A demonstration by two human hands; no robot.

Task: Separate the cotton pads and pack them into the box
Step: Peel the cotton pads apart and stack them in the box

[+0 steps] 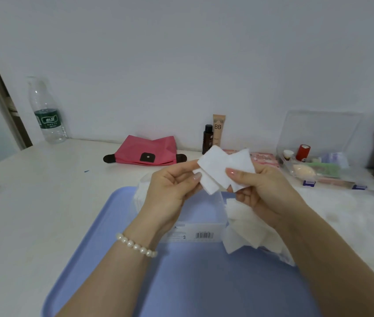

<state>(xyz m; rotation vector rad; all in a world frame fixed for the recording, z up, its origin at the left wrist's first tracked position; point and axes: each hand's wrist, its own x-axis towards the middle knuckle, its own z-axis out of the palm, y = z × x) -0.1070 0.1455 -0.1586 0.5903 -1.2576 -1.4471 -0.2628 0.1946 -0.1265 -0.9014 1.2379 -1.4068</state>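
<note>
In the middle of the frame, above a clear plastic box (195, 227), both hands hold a small fan of white cotton pads (223, 170). The left hand (170, 191) pinches the fan's left edge between thumb and fingers, and the right hand (261, 191) grips its right side, thumb laid across the front pad. The box stands on a blue tray (117, 259) in the lower centre, with a loose heap of more pads (250, 229) just right of it on the tray. A pearl bracelet (135, 245) circles the left wrist. Along the wall on the white table (33, 213) are a water bottle (46, 110) at upper left, a pink pouch (147, 152) in the centre, and a clear organiser case (318, 156) at right.
</note>
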